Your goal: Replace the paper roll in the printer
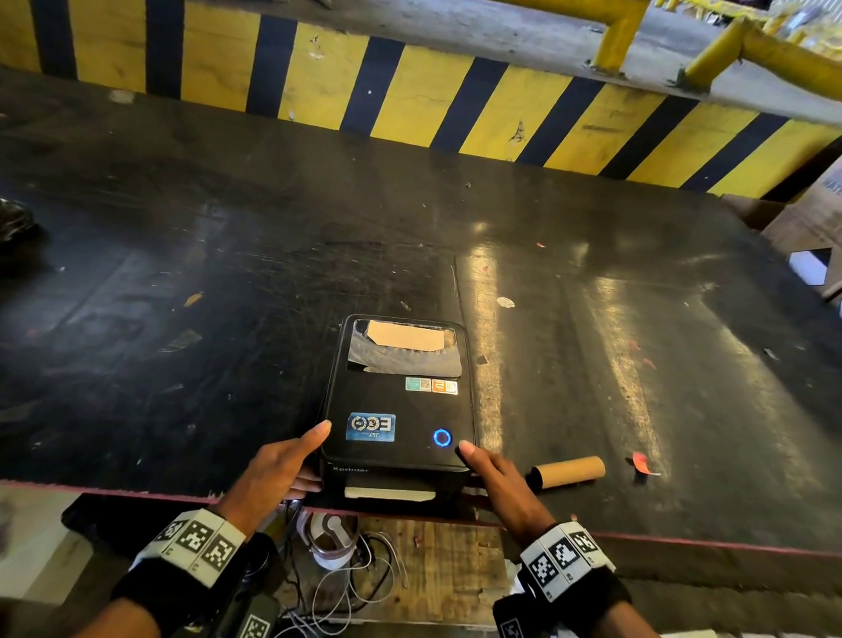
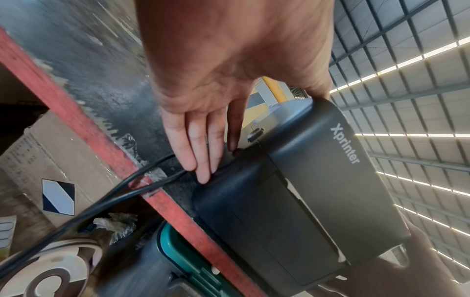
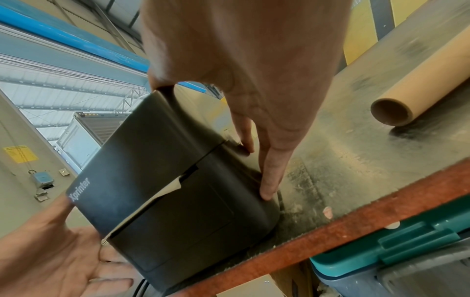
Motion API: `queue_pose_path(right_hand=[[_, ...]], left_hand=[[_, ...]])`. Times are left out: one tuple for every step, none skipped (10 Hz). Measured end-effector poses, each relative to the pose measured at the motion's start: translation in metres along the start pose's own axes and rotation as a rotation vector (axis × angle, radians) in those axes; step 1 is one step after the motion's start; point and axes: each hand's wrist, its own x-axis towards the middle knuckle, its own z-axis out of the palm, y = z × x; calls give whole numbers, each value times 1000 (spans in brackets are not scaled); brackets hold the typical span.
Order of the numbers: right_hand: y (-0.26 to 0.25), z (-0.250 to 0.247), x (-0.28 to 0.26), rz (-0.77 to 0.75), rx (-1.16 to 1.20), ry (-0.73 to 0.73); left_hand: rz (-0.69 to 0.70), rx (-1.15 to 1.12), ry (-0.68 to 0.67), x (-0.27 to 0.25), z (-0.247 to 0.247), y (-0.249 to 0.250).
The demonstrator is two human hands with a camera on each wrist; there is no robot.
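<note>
A black Xprinter label printer (image 1: 398, 409) stands at the table's near edge with its lid down and a blue ring lit on top. A paper edge (image 1: 389, 494) shows in its front slot. My left hand (image 1: 297, 463) has its thumb on the lid's left corner, and its straight fingers (image 2: 201, 152) lie along the left side next to a side latch (image 2: 255, 134). My right hand (image 1: 487, 469) mirrors it, thumb on the right corner and fingers (image 3: 269, 172) flat against the right side. An empty brown cardboard core (image 1: 569, 471) lies just right of the printer.
The dark table (image 1: 218, 271) has a red front edge (image 2: 84, 124). Cardboard boxes (image 1: 833, 226) stand at the far right and a black bag (image 1: 1, 223) at the left. Black cables (image 2: 106, 193) run off the edge. A teal-lidded bin (image 3: 406, 245) sits below.
</note>
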Motion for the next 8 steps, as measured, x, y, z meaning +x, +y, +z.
queue_pose_path(right_hand=[[1,0,1,-3,12,4],[1,1,0,-2,9,2],[1,1,0,-1,2,-1],[2,1,0,13,8,4],[1,1,0,28,16,-1],[0,2,-1,15,31,0],[6,2,0,-10,37,20],[20,-3,0,-156,27,169]], left_hand=[[1,3,5,-1,0,0],[2,1,7,-2,1,0],[3,-7,4,-2,1,2],[2,-13,4,-3,1,1],[-3,2,7,-3,0,2],[-10,19,5,-2,-1,1],[-34,28,-7,-1,-5,2],[-72,21,44,-3,-17,-16]])
